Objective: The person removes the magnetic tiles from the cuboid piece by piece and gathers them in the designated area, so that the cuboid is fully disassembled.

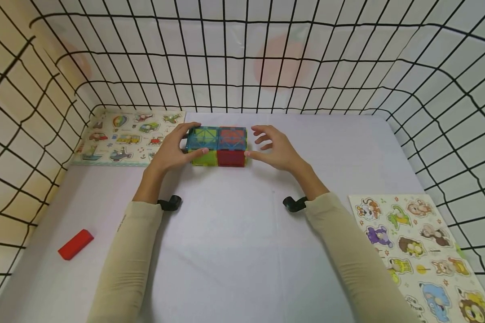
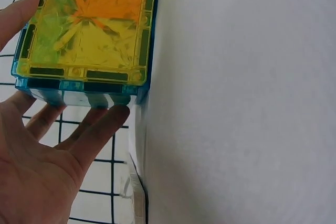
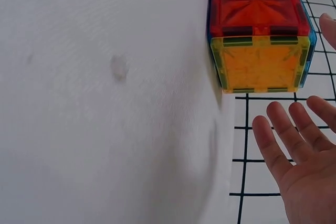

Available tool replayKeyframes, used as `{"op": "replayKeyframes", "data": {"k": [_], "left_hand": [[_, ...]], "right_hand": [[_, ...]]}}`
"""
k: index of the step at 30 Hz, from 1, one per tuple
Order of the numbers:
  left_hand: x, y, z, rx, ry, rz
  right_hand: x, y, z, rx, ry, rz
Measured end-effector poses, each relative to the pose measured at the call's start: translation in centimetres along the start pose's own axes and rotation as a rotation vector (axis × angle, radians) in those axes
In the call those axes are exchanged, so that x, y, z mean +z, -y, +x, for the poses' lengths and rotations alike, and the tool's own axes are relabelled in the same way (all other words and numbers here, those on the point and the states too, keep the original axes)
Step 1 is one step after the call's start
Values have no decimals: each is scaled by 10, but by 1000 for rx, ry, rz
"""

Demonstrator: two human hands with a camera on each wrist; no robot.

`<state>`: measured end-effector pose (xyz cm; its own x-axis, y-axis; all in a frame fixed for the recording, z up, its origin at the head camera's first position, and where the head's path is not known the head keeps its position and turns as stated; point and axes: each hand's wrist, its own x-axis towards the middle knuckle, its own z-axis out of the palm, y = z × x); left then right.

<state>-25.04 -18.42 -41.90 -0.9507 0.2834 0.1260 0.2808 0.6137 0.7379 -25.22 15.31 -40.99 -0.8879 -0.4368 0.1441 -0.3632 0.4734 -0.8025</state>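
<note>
A two-cube box of translucent magnetic tiles [image 1: 231, 158] stands on the white surface ahead of me. Its top is blue; yellow-green and red tiles form the front. My left hand [image 1: 170, 150] holds the left end, thumb at the front upper edge and fingers around the far side. In the left wrist view, those fingertips touch the blue end tile [image 2: 79, 98]. At the box's right end is my right hand [image 1: 282, 151], fingers spread and thumb close to the front corner. The right wrist view shows a gap between its fingers and the orange-yellow end tile [image 3: 262, 66].
A sticker board of vehicles [image 1: 117, 139] lies at the back left, partly behind my left hand. An animal sticker board [image 1: 420, 251] lies at the front right. A red block [image 1: 76, 244] rests at the front left. Black wire mesh [image 1: 242, 58] walls the back and sides.
</note>
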Motion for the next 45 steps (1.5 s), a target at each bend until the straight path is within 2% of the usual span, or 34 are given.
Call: {"op": "replayKeyframes", "data": {"k": [20, 27, 32, 45], "left_hand": [[-1, -1, -1, -30, -4, -4], [-1, -2, -1, -32, 2, -6], [-1, -3, -1, -26, 1, -4], [3, -2, 0, -43, 5, -19]], "right_hand": [[14, 12, 20, 51, 43, -37], [12, 15, 26, 50, 89, -104], [9, 17, 30, 50, 89, -160], [2, 20, 36, 16, 89, -183]]}}
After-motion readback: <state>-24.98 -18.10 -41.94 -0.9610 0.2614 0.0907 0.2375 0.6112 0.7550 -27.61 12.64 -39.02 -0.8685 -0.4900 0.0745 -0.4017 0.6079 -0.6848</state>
